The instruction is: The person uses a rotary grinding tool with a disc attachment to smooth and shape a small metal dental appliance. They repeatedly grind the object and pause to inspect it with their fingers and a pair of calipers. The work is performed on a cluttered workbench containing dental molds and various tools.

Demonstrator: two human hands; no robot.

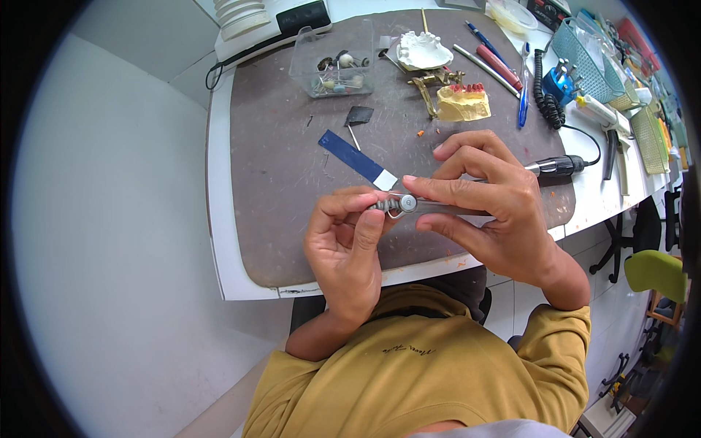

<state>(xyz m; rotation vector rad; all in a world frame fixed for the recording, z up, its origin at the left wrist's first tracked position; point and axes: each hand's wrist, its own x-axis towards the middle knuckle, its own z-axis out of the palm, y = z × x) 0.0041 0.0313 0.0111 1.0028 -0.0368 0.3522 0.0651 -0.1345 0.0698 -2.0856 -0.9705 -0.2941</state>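
Note:
My left hand pinches a small grey ribbed piece with thin curved wires between thumb and fingers. Beside it, a pair of metal pliers shows its round pivot, jaws toward the grey piece. The pliers' handles run back into my right hand, whose thumb lies below them and index finger above. Fingertips hide part of the grey piece, so its exact kind cannot be made out. Just beyond my hands, a dark blue strip with a white end lies on the brown mat.
Farther back stand a clear box of mounted polishing tips, a white plaster cast, and a yellow cast with red teeth by a brass articulator. At right lie a blue toothbrush, a corded handpiece and a blue basket.

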